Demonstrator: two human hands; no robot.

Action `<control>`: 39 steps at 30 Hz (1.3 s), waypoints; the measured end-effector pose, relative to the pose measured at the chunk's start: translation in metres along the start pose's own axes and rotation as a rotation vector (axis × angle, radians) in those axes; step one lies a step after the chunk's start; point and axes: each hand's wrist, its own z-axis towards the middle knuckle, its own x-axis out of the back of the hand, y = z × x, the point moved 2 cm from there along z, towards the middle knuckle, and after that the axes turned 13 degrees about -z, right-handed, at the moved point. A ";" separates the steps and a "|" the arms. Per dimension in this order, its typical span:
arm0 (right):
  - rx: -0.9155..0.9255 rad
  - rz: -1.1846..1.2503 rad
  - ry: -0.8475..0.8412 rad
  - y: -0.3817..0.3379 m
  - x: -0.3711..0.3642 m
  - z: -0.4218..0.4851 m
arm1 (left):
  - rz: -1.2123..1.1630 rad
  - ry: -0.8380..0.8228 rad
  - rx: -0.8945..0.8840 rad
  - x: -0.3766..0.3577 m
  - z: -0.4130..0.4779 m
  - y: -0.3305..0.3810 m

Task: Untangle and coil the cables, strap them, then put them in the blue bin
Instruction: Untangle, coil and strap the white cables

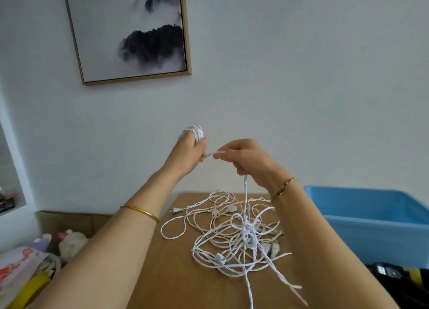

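My left hand (189, 150) is raised in front of the wall with a small coil of white cable (196, 131) wound round its fingers. My right hand (246, 160) is level with it and pinches the same cable, a short stretch running taut between the two hands. From my right hand the cable drops straight down into a tangled heap of white cables (241, 236) with several plugs on the wooden table (176, 274). The blue bin (380, 218) stands to the right of the table.
A framed mountain picture (130, 32) hangs on the white wall. A cardboard box (69, 222) with soft toys and packets sits low on the left. Dark items with a yellow part (399, 274) lie below the bin at the right edge.
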 end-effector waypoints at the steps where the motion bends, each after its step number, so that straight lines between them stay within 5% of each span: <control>1: 0.022 -0.039 0.049 -0.003 0.005 0.003 | 0.025 -0.093 0.033 -0.001 -0.003 0.003; 8: 0.165 -0.088 0.136 -0.010 0.023 0.018 | -0.184 -0.482 0.399 0.002 -0.020 0.019; 19: 0.108 -0.236 0.181 0.018 0.014 0.032 | -1.167 -0.455 0.661 0.009 -0.005 0.028; 24: 0.038 -0.306 0.034 0.026 0.003 0.024 | -1.624 -0.164 0.579 0.016 0.005 0.027; 31: 0.047 -0.405 -0.239 0.007 -0.007 0.017 | -1.515 0.245 0.355 0.003 0.012 0.030; 33: 0.090 -0.236 -0.300 0.008 -0.009 0.016 | -1.239 0.280 0.276 0.000 0.012 0.027; 35: 0.127 -0.084 -0.285 0.014 -0.011 0.015 | -0.699 0.250 0.072 0.002 0.010 0.022; 37: 0.030 0.062 -0.278 0.021 -0.012 0.017 | -0.244 0.168 -0.125 0.003 0.009 0.020; 39: -0.125 0.214 -0.309 0.030 -0.012 0.020 | -0.031 0.107 -0.201 0.005 0.011 0.017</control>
